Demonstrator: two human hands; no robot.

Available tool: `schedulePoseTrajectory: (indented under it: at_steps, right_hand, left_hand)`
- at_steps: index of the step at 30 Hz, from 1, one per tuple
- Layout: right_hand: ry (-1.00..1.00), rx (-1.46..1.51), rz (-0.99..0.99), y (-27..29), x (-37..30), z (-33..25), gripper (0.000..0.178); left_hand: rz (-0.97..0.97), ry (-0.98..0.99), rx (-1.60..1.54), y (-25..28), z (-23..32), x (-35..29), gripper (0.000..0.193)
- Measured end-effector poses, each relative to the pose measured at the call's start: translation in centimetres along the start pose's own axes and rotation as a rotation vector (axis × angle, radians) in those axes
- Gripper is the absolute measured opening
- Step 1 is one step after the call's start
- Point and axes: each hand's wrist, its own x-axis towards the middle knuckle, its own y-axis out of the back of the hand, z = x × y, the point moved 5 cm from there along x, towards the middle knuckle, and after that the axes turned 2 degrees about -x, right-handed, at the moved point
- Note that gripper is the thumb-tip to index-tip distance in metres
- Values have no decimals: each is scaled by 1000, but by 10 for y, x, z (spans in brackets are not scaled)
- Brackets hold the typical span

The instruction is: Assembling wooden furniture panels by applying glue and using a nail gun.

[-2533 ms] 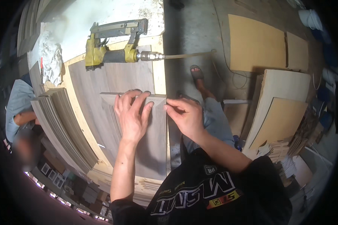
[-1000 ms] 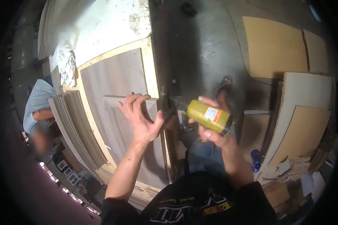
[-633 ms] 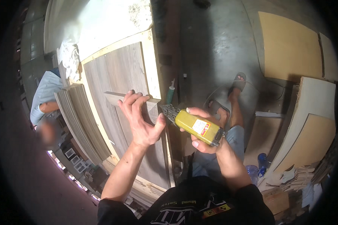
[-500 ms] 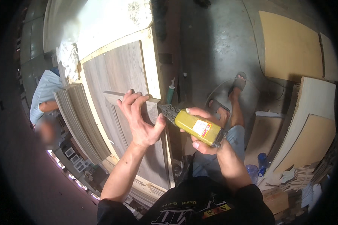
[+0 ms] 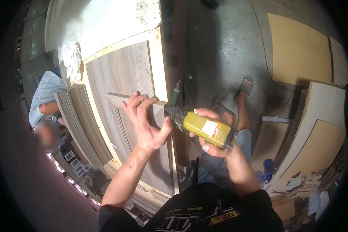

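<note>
A wood-grain framed cabinet door (image 5: 121,127) lies on top of another wood-grain panel (image 5: 116,65) on the workbench. My left hand (image 5: 149,129) rests over its far right corner, with fingers hooked at the far edge and the thumb at the right side. In my right hand (image 5: 216,149) is a yellow hand-held power tool (image 5: 205,129), gripped around its body. Its dark metal head (image 5: 176,116), with several screws, meets the door's right edge close to my left thumb. The exact contact there is hidden.
Stacked wood-grain panels (image 5: 85,127) stand along the bench's left side, where another person in a light blue shirt (image 5: 46,96) bends down. A green sealant tube (image 5: 175,96) stands beside the bench. Boards (image 5: 297,46) lie on the floor at right, near a cable (image 5: 265,58).
The power tool and my right hand have shifted slightly to the right and tilted a little. My left hand stays on the door. The other person has moved slightly.
</note>
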Motion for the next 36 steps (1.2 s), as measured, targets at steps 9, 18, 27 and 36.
schedulePoseTrajectory:
  at_steps: [9, 18, 27, 36]
  right_hand:
    - [-50, 32, 17, 14, -13, -48, 86]
    - [-216, -177, -57, 35, -1, -100, 94]
    - [-469, -421, -266, 52, 64, -139, 79]
    - [-527, -433, -450, 32, 89, -132, 72]
  left_hand:
    - [35, 48, -16, 5, 13, 12, 57]
    - [11, -38, -126, -13, 53, -30, 44]
    - [143, 325, -149, 4, 74, -87, 42]
    - [380, 874, 26, 4, 9, -54, 63]
